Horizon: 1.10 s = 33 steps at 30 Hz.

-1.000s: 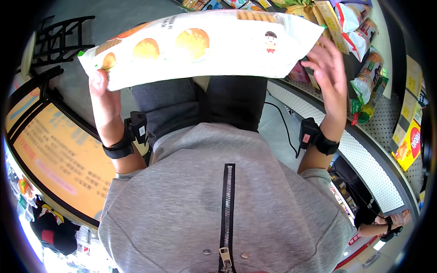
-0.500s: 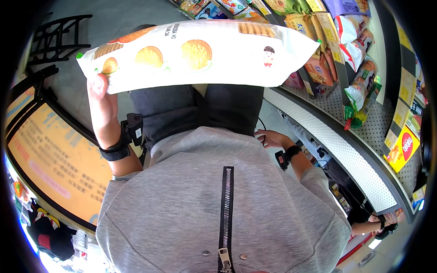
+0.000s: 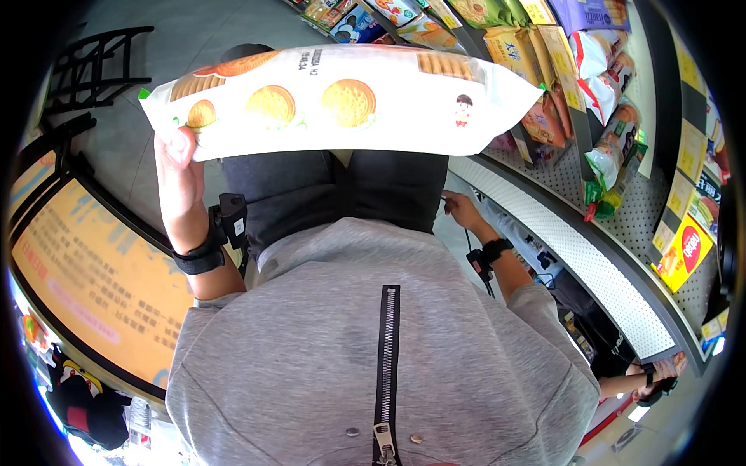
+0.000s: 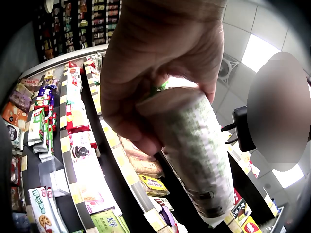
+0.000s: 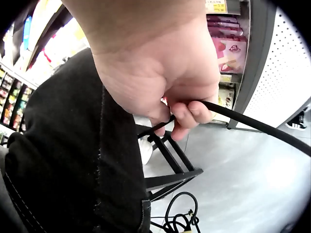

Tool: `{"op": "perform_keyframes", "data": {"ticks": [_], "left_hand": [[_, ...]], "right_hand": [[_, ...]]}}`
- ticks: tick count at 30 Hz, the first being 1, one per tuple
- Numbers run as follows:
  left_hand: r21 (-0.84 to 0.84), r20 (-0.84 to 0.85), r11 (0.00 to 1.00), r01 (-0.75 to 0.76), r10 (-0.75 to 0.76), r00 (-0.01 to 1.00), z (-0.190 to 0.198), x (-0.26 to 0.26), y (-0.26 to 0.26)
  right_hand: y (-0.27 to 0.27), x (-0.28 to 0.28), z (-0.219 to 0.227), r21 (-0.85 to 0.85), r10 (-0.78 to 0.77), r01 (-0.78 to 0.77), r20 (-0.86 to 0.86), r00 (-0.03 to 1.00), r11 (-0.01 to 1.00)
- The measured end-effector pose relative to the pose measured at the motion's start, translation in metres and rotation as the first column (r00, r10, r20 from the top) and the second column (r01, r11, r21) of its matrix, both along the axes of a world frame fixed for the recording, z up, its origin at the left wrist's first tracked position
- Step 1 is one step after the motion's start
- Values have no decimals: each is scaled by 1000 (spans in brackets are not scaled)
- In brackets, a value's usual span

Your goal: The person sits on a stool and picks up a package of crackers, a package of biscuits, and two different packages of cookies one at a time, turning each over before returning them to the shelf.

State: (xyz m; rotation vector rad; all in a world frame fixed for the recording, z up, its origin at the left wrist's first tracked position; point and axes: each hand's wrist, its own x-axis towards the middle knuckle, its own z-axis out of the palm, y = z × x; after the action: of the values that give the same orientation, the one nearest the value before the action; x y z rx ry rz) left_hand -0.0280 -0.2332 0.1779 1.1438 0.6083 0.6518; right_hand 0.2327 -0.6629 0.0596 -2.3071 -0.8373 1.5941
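Note:
A long white biscuit packet [image 3: 311, 116], printed with round biscuits, is held up level in front of the body in the head view. My left hand [image 3: 180, 167] grips its left end, thumb on the front face. The left wrist view shows the fingers of the left hand [image 4: 160, 63] curled round the end of the packet [image 4: 199, 150]. Beside the right thigh, my right hand [image 3: 465, 211] pinches a black cable [image 5: 257, 122]. In the right wrist view the fingertips of the right hand [image 5: 165, 82] close round that cable, which runs off to the right.
Shelves with snack packets [image 3: 614, 147] curve along the right side. An orange printed panel [image 3: 93, 272] stands at the left, with a black metal frame [image 3: 101, 70] on the floor beyond. Coiled cable [image 5: 182, 218] lies on the floor. Another person's arm [image 3: 629, 383] shows at the lower right.
My right hand has moved from beside the packet's right end down to the right thigh and taken hold of the cable. The packet has dropped slightly, still in my left hand.

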Motion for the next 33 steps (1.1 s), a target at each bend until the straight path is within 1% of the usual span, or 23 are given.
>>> {"op": "perform_keyframes", "data": {"ticks": [2, 4, 6, 7, 9, 10, 11, 12, 13, 15, 16, 17, 18, 20, 21, 22, 23, 24, 26, 27, 29, 31, 33], "left_hand": [[-13, -13, 999, -36, 36, 999, -3, -3, -1], [-26, -27, 997, -68, 67, 997, -4, -5, 0], [-25, -6, 999, -33, 33, 999, -3, -6, 2], [-25, -6, 999, -33, 32, 999, -3, -6, 2], [-17, -21, 997, -69, 68, 997, -1, -5, 1], [-17, -19, 998, -68, 67, 998, -2, -5, 2], [-13, -19, 998, -66, 66, 998, -4, -6, 3], [-11, -19, 998, -67, 66, 998, -6, -6, 3], [-13, -16, 998, -69, 68, 998, -7, -5, 3], [-12, -37, 996, -90, 89, 995, -9, -5, 1], [-14, -39, 996, -89, 89, 995, -9, -4, 1], [-20, -49, 995, -96, 95, 994, -8, -2, -1], [-25, -59, 994, -102, 100, 993, -7, -1, -1], [-27, -55, 996, -79, 78, 995, -4, -1, -1], [-27, -50, 998, -59, 58, 997, -2, 0, -1], [-24, -52, 998, -60, 59, 997, -2, -1, -1], [-29, -46, 998, -57, 56, 997, -3, -3, 0], [-35, -38, 998, -52, 51, 998, -4, -4, 0], [-17, -39, 999, -40, 40, 998, -2, -4, 0], [-3, -40, 999, -32, 32, 999, -1, -4, 0], [-11, -37, 999, -33, 32, 999, -1, -2, 0], [-21, -37, 999, -42, 41, 998, 0, 0, -2], [-23, -80, 992, -125, 122, 989, 4, 7, -5]], "right_hand": [[-2, -3, 4, -161, 32, -51, -119, 992, 986], [-3, -4, 7, -220, 62, -93, -146, 987, 971], [-5, -6, 9, -329, 108, -171, -201, 974, 929], [-12, -4, 8, -329, 108, -170, -200, 974, 929], [-34, 0, 2, -275, 448, -531, -313, 838, 801], [-35, -3, 9, -276, 447, -530, -311, 839, 802], [-34, -6, 22, -487, 360, -510, -372, 856, 709], [-34, -8, 31, -669, 261, -482, -409, 874, 566], [-37, -8, 35, -671, 262, -481, -407, 875, 564], [-48, -7, 38, -803, 33, -229, -253, 967, 550], [-63, -7, 27, -804, 32, -230, -254, 967, 548], [-88, -9, 7, -619, 299, -305, -117, 947, 724], [-102, -11, -5, -398, 496, -425, 93, 863, 813], [-54, -13, 5, -212, 423, -382, 208, 882, 900], [-25, -14, 14, -208, 423, -382, 208, 882, 900], [4, -16, 24, -123, 246, -232, 115, 962, 965], [23, -16, 29, -56, 63, -63, 6, 998, 996], [32, -15, 28, -53, 61, -61, 5, 998, 997], [46, -15, 29, -247, 142, -168, -119, 983, 954], [51, -13, 34, -246, 135, -161, -119, 984, 956], [62, -9, 46, -210, 335, -343, -72, 939, 916], [64, 3, 44, -148, 279, -285, -61, 958, 947], [86, 14, 59, -86, 200, -205, -62, 978, 975]]}}
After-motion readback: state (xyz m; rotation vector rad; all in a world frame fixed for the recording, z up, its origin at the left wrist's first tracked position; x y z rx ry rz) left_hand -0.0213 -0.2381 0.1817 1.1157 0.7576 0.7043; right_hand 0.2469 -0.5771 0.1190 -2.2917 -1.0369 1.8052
